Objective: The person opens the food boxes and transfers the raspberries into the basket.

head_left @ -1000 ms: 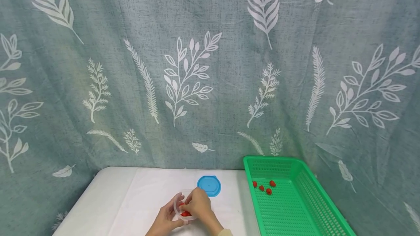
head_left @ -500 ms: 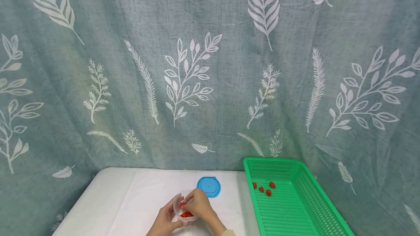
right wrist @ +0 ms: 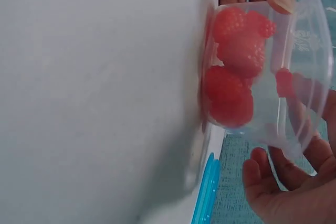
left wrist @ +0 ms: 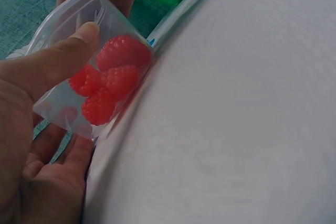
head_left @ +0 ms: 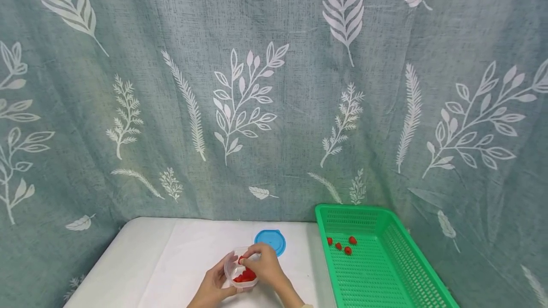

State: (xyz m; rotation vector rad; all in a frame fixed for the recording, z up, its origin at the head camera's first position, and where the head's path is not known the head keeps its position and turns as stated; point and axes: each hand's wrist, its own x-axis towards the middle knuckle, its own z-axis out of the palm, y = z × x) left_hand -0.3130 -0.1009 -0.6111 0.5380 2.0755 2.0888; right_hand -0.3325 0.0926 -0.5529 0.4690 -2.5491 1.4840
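My left hand grips a clear plastic container from its left side, with the thumb pressed along the wall in the left wrist view. The container is tilted on the white table, its mouth facing up and toward me. Several red raspberries lie heaped at its bottom. At the mouth, my right hand reaches in from the right. Between its thumb and fingers it pinches a single raspberry, held above the heap. The other fingers of the right hand are loosely bent outside the wall.
A blue lid lies flat on the white table just behind the container. To the right stands a green perforated basket with several raspberries near its left side. A leaf-patterned curtain hangs behind.
My right hand has lifted a little and drawn right, raising the pinched raspberry away from the heap, which now shows more fully. The left hand keeps its hold on the container.
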